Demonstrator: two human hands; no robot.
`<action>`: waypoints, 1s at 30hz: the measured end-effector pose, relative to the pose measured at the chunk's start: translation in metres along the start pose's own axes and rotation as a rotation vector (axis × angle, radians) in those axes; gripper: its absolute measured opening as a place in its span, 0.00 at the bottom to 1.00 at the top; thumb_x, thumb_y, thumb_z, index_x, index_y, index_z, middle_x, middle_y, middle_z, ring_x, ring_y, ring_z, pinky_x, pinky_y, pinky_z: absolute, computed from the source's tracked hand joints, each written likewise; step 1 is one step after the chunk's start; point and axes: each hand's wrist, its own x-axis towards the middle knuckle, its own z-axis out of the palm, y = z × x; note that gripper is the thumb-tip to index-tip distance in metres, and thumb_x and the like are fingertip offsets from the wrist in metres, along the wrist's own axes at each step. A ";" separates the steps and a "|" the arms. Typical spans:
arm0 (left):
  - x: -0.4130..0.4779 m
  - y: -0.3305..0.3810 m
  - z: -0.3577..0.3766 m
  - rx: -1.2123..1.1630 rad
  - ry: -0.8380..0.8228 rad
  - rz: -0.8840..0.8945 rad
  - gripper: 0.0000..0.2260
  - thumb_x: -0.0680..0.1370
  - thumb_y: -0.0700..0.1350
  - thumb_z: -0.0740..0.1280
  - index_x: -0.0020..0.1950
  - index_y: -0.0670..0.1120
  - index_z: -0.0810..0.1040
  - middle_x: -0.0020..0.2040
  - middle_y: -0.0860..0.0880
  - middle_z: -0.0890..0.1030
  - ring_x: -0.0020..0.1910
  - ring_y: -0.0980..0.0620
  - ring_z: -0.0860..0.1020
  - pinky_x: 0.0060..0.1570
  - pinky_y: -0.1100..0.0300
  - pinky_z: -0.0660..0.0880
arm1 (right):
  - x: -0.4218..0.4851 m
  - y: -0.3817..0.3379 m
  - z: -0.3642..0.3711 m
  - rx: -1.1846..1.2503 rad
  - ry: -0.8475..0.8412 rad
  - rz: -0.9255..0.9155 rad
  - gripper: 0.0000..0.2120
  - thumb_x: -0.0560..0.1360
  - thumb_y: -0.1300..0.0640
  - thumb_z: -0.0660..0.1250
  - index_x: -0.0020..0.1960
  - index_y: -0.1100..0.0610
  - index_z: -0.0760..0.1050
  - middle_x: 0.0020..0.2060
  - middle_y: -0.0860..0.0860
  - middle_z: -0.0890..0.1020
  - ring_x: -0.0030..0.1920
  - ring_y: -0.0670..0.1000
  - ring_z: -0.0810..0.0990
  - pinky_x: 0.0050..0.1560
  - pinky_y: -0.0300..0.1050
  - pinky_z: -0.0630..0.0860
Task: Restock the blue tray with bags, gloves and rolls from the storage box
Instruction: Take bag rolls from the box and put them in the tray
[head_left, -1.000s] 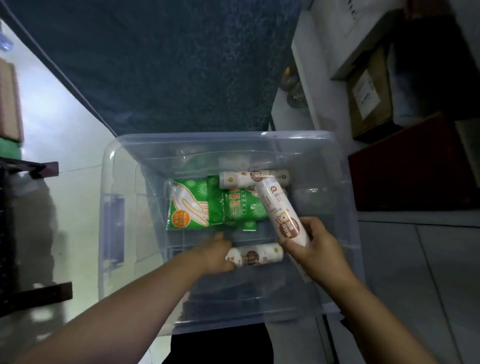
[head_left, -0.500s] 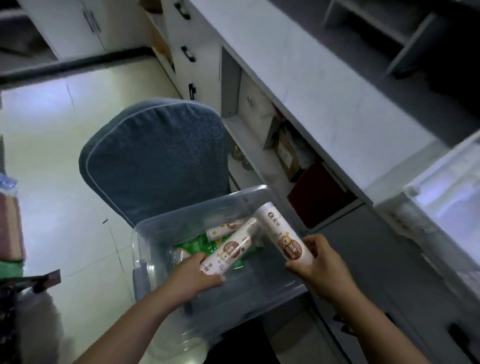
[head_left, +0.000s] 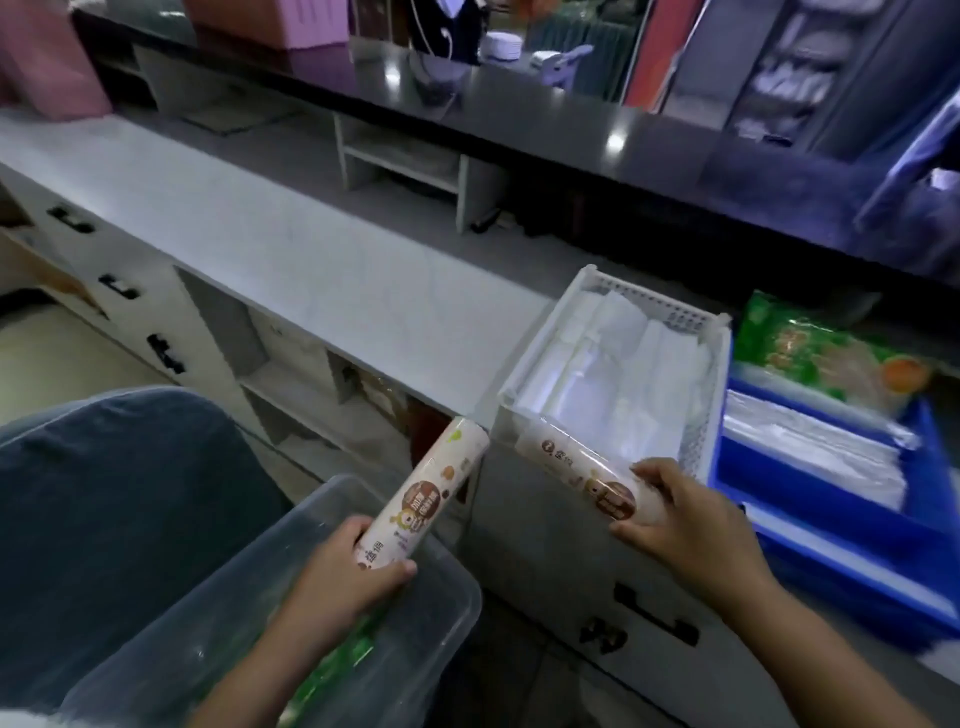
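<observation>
My left hand (head_left: 347, 574) grips the lower end of a white roll with a brown label (head_left: 426, 493), held tilted above the clear storage box (head_left: 415, 618) at the bottom left. A second, similar roll (head_left: 576, 475) is in my right hand (head_left: 691, 530), in front of the white basket's near edge. The blue tray (head_left: 841, 551) sits on the counter at the right, holding clear plastic bags (head_left: 810, 447) and a green glove pack (head_left: 821, 353) at its far end. Green packs (head_left: 337, 665) show through the storage box.
A white perforated basket (head_left: 696, 415) of clear bags stands on the grey counter (head_left: 291, 244) just left of the blue tray. Drawers with black handles (head_left: 649, 618) lie under the counter. A blue-cushioned chair (head_left: 114, 488) carries the storage box. A dark raised shelf runs behind.
Both hands have lifted a roll each out of the storage box and up toward the counter. The view has swung up and right from the box to the counter, basket and blue tray.
</observation>
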 end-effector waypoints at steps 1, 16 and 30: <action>0.003 0.013 0.007 0.003 0.003 0.022 0.15 0.67 0.46 0.76 0.49 0.51 0.74 0.42 0.48 0.80 0.34 0.51 0.78 0.28 0.61 0.72 | 0.001 0.014 -0.015 -0.021 0.024 0.014 0.26 0.63 0.44 0.75 0.56 0.38 0.67 0.45 0.39 0.75 0.40 0.39 0.75 0.35 0.32 0.69; 0.031 0.166 0.143 0.069 0.022 0.204 0.16 0.64 0.45 0.78 0.44 0.58 0.75 0.38 0.51 0.81 0.32 0.54 0.79 0.21 0.69 0.71 | 0.018 0.236 -0.123 -0.269 -0.102 0.011 0.25 0.70 0.47 0.72 0.64 0.53 0.73 0.57 0.51 0.73 0.58 0.52 0.71 0.56 0.40 0.67; 0.047 0.229 0.221 0.141 0.018 0.261 0.16 0.63 0.49 0.78 0.45 0.58 0.74 0.39 0.51 0.80 0.36 0.53 0.79 0.27 0.65 0.72 | 0.024 0.255 -0.123 -0.331 -0.113 -0.278 0.13 0.71 0.50 0.70 0.54 0.52 0.80 0.50 0.49 0.82 0.49 0.52 0.80 0.46 0.48 0.79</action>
